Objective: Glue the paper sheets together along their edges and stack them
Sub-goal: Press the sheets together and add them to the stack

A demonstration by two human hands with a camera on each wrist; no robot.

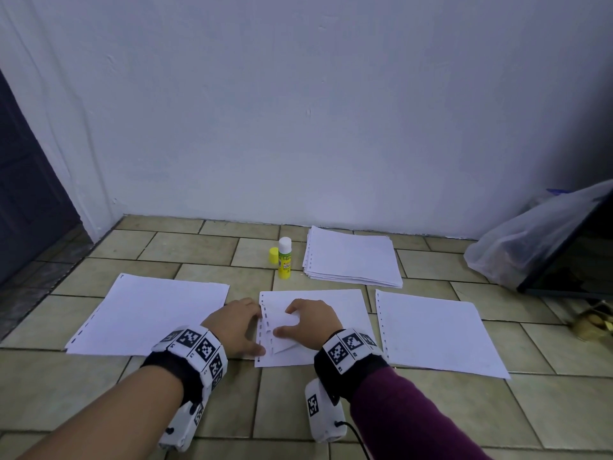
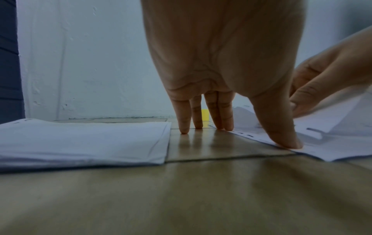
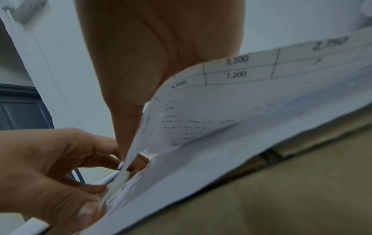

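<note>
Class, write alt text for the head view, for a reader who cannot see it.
Two hands work at the punched edge of the middle sheet on a tiled floor: the left hand presses it down, the right hand lifts a fold. More sheets lie either side; an uncapped glue stick and a paper stack sit behind.
</note>
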